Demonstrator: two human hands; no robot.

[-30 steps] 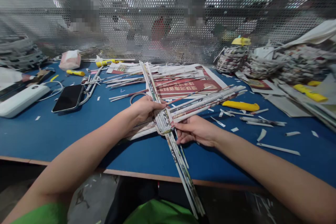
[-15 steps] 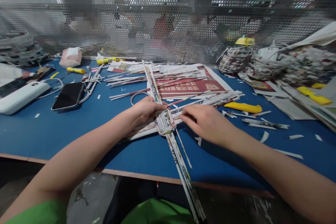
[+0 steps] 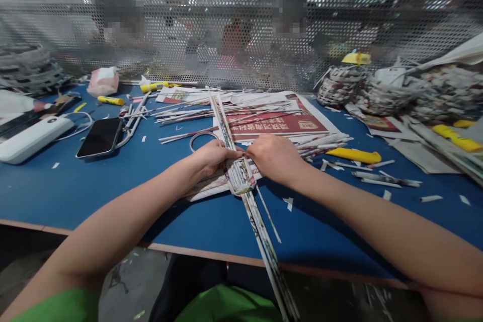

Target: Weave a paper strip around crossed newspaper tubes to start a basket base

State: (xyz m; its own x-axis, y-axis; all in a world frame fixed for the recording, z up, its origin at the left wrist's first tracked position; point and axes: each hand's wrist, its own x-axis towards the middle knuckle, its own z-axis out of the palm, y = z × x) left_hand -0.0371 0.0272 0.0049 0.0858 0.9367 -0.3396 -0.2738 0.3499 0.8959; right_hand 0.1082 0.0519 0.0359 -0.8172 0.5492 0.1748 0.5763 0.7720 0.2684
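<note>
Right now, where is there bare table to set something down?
Left: between the phone and left forearm. Front: between that forearm, the crossed tubes and table edge. Crowded: back, with loose tubes over the poster; right, with scraps, yellow tool and baskets.

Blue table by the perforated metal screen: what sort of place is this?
Probably a craft workshop: round grey woven baskets, thin rolled-paper sticks and a slim yellow cutter-like tool.
</note>
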